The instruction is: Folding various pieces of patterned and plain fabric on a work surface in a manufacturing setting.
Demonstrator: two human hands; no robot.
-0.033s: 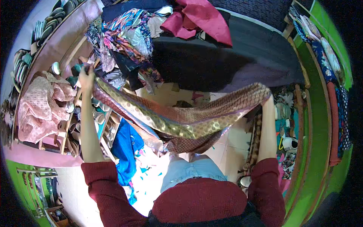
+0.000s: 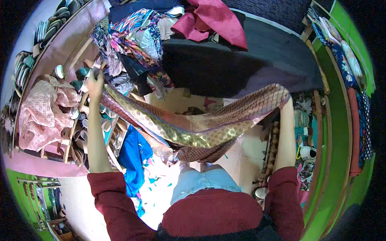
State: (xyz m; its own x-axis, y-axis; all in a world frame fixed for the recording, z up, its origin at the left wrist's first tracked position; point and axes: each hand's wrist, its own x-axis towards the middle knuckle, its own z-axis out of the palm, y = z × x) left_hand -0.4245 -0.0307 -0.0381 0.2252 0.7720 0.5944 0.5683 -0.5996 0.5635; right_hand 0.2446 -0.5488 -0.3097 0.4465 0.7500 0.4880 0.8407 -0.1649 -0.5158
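A long patterned cloth (image 2: 193, 134) in brown scale print with a gold spotted band sags between my two raised hands. My left hand (image 2: 95, 82) is closed around its upper left end, beside the shoe rack. At the right, the cloth's other end drapes over my right hand (image 2: 286, 101) and hides the fingers; that hand holds this end up. The cloth's lower folds hang in front of my light blue trousers (image 2: 205, 178).
A black-covered table (image 2: 277, 52) lies ahead, with heaped clothes (image 2: 138, 38) and a dark pink cloth (image 2: 221, 24). Shoe racks (image 2: 82, 132) and a pink lace cloth (image 2: 48, 112) stand left. Blue fabric (image 2: 134, 154) and scraps lie on the floor. Green shelves (image 2: 337, 120) curve along the right.
My left hand has shifted slightly to the right. The cloth's right end is a little higher and farther right. Both hands keep hold of the cloth.
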